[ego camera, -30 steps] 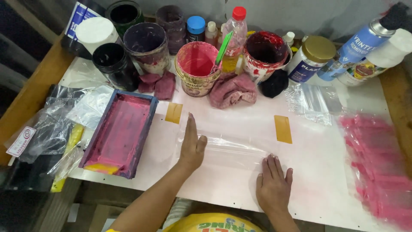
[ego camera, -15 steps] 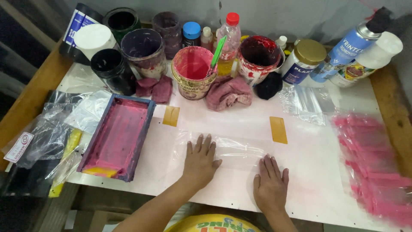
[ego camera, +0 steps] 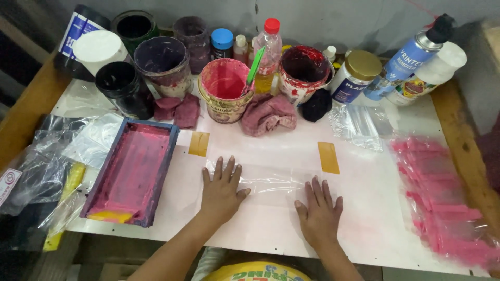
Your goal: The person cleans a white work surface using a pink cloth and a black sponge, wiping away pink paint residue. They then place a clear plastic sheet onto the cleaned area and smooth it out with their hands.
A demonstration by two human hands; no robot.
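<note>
Pressing a clear plastic bag flat near the table's front edge, the left hand and right hand lie open, fingers spread, gripping nothing. The slick film (lying between two yellow tape tabs) could likely slide or crease under uneven pressure, and the wet pink tray nearby could smear it.
</note>
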